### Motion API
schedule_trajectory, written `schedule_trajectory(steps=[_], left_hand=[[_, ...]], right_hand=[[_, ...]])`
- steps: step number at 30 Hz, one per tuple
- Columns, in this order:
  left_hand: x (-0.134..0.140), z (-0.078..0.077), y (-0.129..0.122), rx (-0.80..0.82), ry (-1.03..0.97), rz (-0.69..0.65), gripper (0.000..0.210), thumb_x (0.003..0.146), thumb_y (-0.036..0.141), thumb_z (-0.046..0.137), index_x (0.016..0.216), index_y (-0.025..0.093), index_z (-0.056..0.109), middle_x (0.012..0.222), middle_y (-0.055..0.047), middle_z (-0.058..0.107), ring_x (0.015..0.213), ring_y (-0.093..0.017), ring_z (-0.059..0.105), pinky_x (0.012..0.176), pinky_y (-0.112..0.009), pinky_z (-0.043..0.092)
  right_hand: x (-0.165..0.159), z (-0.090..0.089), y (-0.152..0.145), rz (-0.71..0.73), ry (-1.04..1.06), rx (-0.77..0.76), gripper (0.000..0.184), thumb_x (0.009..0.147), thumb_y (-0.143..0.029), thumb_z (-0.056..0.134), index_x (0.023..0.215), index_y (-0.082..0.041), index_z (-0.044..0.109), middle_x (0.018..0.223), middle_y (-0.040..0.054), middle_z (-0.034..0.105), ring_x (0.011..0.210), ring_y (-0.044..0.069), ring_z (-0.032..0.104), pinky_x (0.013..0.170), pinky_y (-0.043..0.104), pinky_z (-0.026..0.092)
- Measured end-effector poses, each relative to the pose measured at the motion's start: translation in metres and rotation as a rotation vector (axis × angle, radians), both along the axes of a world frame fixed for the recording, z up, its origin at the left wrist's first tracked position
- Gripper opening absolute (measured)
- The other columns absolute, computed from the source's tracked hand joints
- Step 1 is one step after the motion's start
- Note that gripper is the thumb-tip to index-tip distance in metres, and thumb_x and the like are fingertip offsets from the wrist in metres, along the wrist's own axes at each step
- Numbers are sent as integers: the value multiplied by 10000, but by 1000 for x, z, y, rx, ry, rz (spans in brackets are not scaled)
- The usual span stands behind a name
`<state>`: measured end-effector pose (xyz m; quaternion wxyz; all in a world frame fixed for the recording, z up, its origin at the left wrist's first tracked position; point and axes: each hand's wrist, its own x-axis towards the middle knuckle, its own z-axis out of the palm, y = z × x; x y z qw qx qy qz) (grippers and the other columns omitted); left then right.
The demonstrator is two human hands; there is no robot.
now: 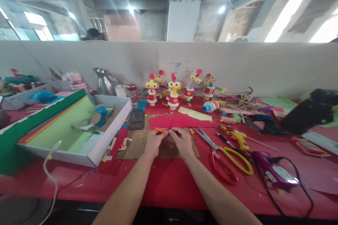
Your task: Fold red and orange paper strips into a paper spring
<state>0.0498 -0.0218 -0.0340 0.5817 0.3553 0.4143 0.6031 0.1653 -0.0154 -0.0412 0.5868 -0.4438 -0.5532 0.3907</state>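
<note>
Over a brown cardboard sheet (134, 149), my left hand (155, 143) is closed, pinching a small orange strip of paper (161, 129). My right hand (182, 142) is closed too, its fingertips meeting the left ones near the strip's right end. What sits between the right fingertips is too small to make out. Just beyond both hands lies a sheet of red paper (185, 121), with a pale yellow paper piece (196, 115) behind it. To the right of my right hand, scissors (232, 156) with a red and a yellow handle lie open.
Several paper-cup figures (173, 98) stand by the white partition (237, 66). On the left is a white box (109, 132) of coloured paper. A yellow glue gun (240, 140), a corded purple device (277, 172) and a white bottle (211, 106) lie rightward. A metal jug (103, 84) stands behind.
</note>
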Motion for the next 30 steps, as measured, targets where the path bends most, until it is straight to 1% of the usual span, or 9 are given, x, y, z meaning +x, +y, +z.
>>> schedule_trajectory(steps=[4, 9, 13, 15, 18, 23, 28, 30], left_hand=[[-3, 2, 0, 8, -61, -54, 245, 555, 280, 768, 735, 126, 706, 646, -40, 672, 600, -145, 593, 667, -283, 452], [-5, 6, -1, 38, -40, -101, 199, 566, 285, 755, 660, 123, 689, 606, -32, 654, 580, -136, 575, 633, -263, 438], [-4, 2, 0, 2, -33, -61, 201, 577, 299, 747, 638, 120, 677, 560, -25, 630, 529, -128, 554, 571, -254, 417], [-3, 0, 1, -6, -11, -29, 210, 571, 306, 752, 618, 119, 670, 545, -22, 621, 507, -120, 542, 547, -245, 406], [-3, 1, 1, -10, -14, -25, 199, 565, 297, 757, 606, 125, 666, 540, -17, 620, 502, -116, 539, 540, -240, 407], [-3, 5, 0, -35, -84, -33, 185, 539, 266, 772, 621, 131, 677, 518, -16, 616, 528, -133, 563, 578, -257, 438], [-3, 2, 1, -21, -38, -58, 215, 535, 288, 782, 630, 124, 680, 527, -17, 620, 550, -138, 578, 637, -280, 452], [-3, 1, 1, -10, -50, -80, 236, 528, 293, 788, 646, 117, 684, 560, -26, 639, 574, -142, 590, 666, -288, 454]], right_hand=[[-3, 2, 1, -3, 31, -28, 299, 711, -462, 626, 773, -172, 665, 698, 27, 644, 598, 151, 545, 559, 260, 435], [-6, 8, -3, 41, 126, -89, 305, 685, -474, 653, 745, -176, 635, 658, 10, 618, 549, 133, 513, 494, 235, 392], [-3, 7, -4, 71, 137, -102, 284, 691, -454, 666, 776, -184, 642, 650, -4, 607, 528, 119, 497, 478, 226, 376], [-1, 5, -3, 88, 121, -88, 272, 695, -441, 670, 791, -188, 647, 665, -2, 616, 541, 120, 503, 493, 227, 389], [0, 2, -2, 107, 128, -77, 257, 709, -432, 661, 806, -194, 651, 698, 4, 628, 575, 130, 525, 524, 236, 412], [-1, 3, -3, 108, 148, -98, 282, 692, -441, 668, 811, -186, 653, 687, 8, 630, 545, 128, 522, 508, 244, 411], [-1, 5, -2, 65, 187, -112, 276, 656, -439, 689, 731, -180, 630, 608, -17, 585, 499, 109, 488, 474, 229, 381], [0, 5, -2, 53, 196, -106, 262, 655, -419, 694, 728, -176, 632, 594, -21, 569, 504, 103, 476, 479, 221, 371]])
